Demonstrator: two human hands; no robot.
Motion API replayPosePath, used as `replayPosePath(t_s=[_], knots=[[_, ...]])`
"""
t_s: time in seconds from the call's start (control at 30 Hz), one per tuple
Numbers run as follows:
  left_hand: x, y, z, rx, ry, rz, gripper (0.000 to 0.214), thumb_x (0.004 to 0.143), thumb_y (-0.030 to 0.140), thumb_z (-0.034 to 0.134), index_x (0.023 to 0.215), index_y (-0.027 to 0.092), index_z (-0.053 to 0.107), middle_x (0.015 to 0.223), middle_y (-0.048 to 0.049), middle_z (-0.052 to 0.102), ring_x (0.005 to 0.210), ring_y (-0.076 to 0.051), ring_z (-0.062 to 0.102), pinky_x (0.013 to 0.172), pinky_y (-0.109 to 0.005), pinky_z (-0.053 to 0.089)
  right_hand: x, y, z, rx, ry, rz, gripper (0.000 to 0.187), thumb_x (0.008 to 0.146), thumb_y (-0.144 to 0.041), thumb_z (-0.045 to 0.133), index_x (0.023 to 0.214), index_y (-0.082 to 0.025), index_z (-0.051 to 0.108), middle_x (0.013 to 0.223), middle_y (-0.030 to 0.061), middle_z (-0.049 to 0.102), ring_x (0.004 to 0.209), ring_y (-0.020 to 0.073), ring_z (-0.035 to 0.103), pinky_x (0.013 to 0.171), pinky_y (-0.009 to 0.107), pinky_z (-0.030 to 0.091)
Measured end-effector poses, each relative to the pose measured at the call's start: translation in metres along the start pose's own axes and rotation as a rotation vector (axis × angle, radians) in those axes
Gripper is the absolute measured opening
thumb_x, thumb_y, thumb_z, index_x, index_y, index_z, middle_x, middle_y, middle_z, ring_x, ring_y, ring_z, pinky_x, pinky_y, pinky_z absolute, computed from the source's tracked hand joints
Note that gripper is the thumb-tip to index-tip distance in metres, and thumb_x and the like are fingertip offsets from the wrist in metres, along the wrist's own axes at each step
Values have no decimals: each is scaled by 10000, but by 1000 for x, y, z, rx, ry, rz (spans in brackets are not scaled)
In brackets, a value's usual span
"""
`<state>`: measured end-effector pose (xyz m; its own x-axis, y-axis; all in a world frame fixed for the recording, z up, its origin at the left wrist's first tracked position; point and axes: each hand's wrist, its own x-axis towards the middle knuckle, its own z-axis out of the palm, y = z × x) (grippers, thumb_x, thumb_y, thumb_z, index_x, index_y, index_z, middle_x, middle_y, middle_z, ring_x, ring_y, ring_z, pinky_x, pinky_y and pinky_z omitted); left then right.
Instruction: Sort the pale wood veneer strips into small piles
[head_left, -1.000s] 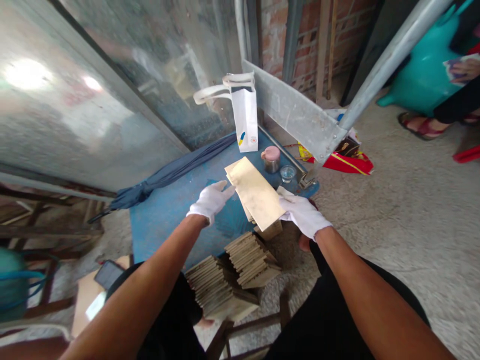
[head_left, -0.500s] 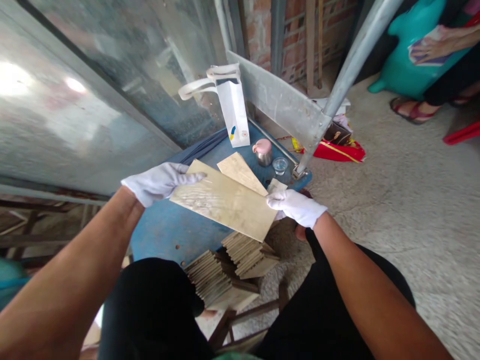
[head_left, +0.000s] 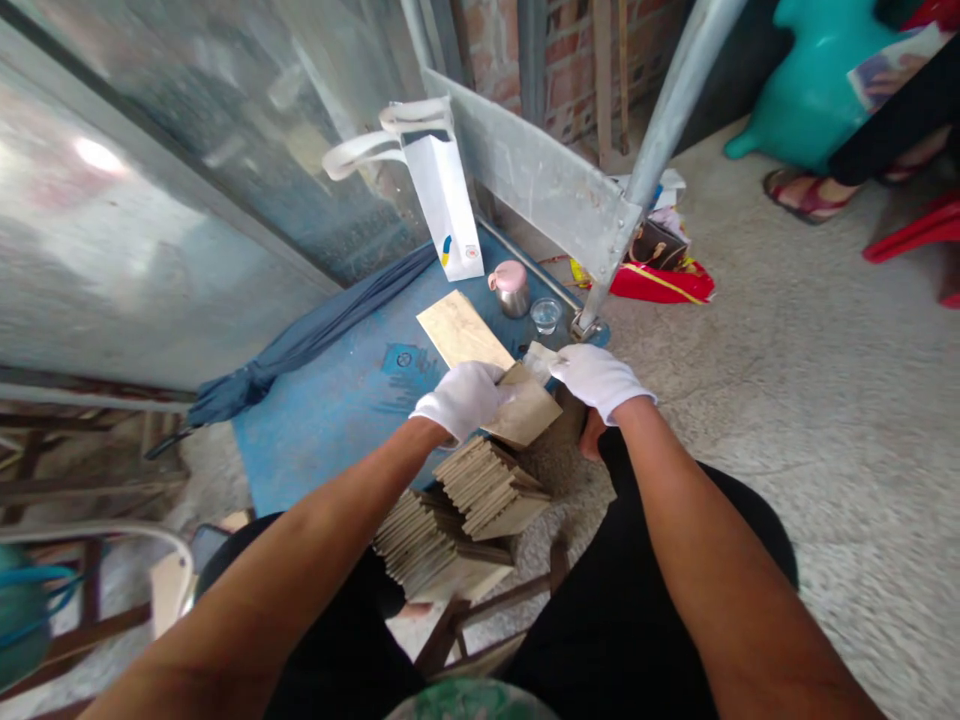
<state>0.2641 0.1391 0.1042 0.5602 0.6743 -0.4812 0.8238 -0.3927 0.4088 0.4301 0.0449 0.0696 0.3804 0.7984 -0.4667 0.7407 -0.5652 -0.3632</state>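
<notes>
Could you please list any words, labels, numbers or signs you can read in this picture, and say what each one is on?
No text can be read.
White paper bag: a small blue-and-yellow mark and a round reddish mark near its bottom, too small to read.
Blue board: a faint darker print beside the left hand, too blurred to read.
Red packet on the floor: yellow stripes, no legible lettering.
The flat pieces at the right hand show no writing.

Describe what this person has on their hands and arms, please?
Both hands wear plain white fabric gloves that end at the wrist: the left hand and the right hand. The gloves look thin and snug, with no visible markings or logos. Above the wrists the forearms are bare; no sleeves, watch or bracelets show. Dark black clothing covers the legs below.
</notes>
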Motion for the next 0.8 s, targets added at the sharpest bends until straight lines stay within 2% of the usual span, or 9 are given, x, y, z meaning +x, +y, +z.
replayPosePath(t_s=[0.1,0.23,0.4,0.57,0.8], knots=[[8,3,31,211,-167,119,358,873,462,517,831,165,713,784,-92,700,841,-258,665,784,-329,481,-6,-7,-7,29,0,-44,352,935,-421,471,1025,-152,679,1043,133,688,983,205,623,791,243,410],[17,3,66,319,-241,67,361,906,430,455,978,181,706,961,-130,718,963,-268,664,852,-319,480,-10,-11,-16,50,5,-58,377,944,-469,434,983,-176,668,1006,109,690,935,198,626,757,249,404],[30,-5,100,330,-260,38,368,899,401,472,986,138,714,1062,-198,697,1040,-317,642,915,-355,465,-10,-13,-20,52,5,-60,375,940,-492,436,954,-188,655,961,90,689,902,194,621,748,250,404],[41,-16,120,290,-268,-1,352,884,420,509,989,153,713,1065,-198,698,1054,-315,640,939,-354,455,-8,-17,-19,49,32,-110,375,941,-500,440,975,-183,639,982,92,681,908,198,615,762,261,411],[44,-17,132,315,-270,34,403,919,403,442,1071,119,686,1044,-210,698,1021,-325,659,892,-380,488,-8,-20,-18,35,19,-121,405,946,-522,423,973,-181,639,987,91,681,913,192,618,767,257,417]])
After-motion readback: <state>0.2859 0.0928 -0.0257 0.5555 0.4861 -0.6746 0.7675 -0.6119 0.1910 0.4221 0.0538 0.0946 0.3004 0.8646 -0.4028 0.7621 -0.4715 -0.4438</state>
